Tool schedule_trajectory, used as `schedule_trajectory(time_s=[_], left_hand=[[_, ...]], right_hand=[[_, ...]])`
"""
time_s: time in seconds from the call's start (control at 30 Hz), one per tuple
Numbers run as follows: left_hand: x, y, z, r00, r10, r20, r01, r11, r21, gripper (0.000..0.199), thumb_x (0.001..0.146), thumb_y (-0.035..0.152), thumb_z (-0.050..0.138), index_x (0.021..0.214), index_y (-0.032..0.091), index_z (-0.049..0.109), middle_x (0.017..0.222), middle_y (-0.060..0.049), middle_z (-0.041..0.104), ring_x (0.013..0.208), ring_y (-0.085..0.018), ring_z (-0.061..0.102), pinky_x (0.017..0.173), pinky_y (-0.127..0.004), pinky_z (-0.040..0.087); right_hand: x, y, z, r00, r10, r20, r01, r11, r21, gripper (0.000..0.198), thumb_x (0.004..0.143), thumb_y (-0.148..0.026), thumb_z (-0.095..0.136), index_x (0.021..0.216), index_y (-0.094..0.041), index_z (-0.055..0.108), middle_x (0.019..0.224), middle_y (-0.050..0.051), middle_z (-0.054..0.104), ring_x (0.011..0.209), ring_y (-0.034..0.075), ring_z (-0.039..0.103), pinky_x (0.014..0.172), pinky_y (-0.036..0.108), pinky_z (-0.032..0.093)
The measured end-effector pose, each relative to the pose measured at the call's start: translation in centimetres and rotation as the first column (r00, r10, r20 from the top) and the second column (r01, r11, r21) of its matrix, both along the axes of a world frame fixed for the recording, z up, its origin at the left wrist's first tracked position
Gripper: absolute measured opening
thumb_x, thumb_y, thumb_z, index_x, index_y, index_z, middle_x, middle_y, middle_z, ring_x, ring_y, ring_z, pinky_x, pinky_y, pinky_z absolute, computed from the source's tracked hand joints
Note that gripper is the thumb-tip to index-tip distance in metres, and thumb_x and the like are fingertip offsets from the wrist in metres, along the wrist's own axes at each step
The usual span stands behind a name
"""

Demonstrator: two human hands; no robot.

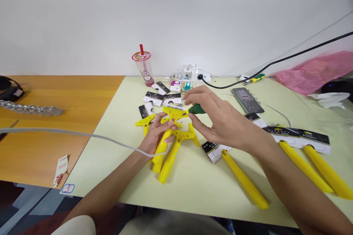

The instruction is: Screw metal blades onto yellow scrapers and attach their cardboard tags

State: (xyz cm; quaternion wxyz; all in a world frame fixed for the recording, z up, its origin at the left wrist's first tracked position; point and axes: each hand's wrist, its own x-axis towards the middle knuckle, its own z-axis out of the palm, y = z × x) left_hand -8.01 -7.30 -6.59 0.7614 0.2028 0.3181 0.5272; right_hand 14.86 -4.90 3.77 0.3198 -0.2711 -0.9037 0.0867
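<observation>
- A yellow scraper is held over the pale table, its handle clasped by the left hand's curled fingers.
- The right hand pinches a green screwdriver at the scraper's head.
- Other scrapers lie close below.
- Cards lie behind, near a cup.

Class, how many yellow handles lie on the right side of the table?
3: a near handle left of the right forearm, plus a middle handle and a far-right handle side by side beyond it. The forearm could hide more.
</observation>
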Motion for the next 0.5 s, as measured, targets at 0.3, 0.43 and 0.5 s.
schedule_trajectory(time_s=[0.3, 0.43, 0.5], left_hand=[[-0.15, -0.09, 0.07, 1.000, -0.005, -0.014, 0.005, 1.000, 0.026, 0.054, 0.077, 0.012, 0.094, 0.113, 0.027, 0.057, 0.096, 0.001, 0.064, 0.077, -0.012, 0.066, 0.042, -0.013, 0.038], [-0.04, -0.10, -0.09, 0.999, -0.024, -0.026, 0.024, 0.999, 0.035, 0.054, 0.076, 0.013, 0.095, 0.111, 0.026, 0.056, 0.099, 0.000, 0.065, 0.076, -0.012, 0.066, 0.041, -0.013, 0.036], [-0.10, 0.03, -0.18, 1.000, -0.007, -0.021, 0.007, 1.000, 0.025, 0.055, 0.076, 0.013, 0.095, 0.112, 0.026, 0.056, 0.099, 0.000, 0.064, 0.077, -0.011, 0.066, 0.042, -0.013, 0.035]], right_hand=[[-0.16, 0.00, -0.45, 1.000, -0.029, -0.010, 0.030, 0.994, 0.105, 0.018, 0.111, -0.021, 0.054, 0.128, -0.023, 0.059, 0.129, 0.015, 0.071, 0.107, 0.027, 0.074, 0.075, 0.036, 0.064], [0.34, 0.15, -0.19, 0.999, -0.032, -0.018, 0.032, 0.999, 0.014, 0.033, 0.107, -0.021, 0.058, 0.140, -0.025, 0.055, 0.139, 0.017, 0.067, 0.113, 0.031, 0.072, 0.079, 0.042, 0.065], [0.50, 0.14, -0.15, 1.000, -0.003, 0.004, 0.003, 0.999, -0.035, 0.038, 0.106, -0.018, 0.056, 0.143, -0.026, 0.053, 0.145, 0.017, 0.063, 0.113, 0.030, 0.072, 0.078, 0.041, 0.064]])
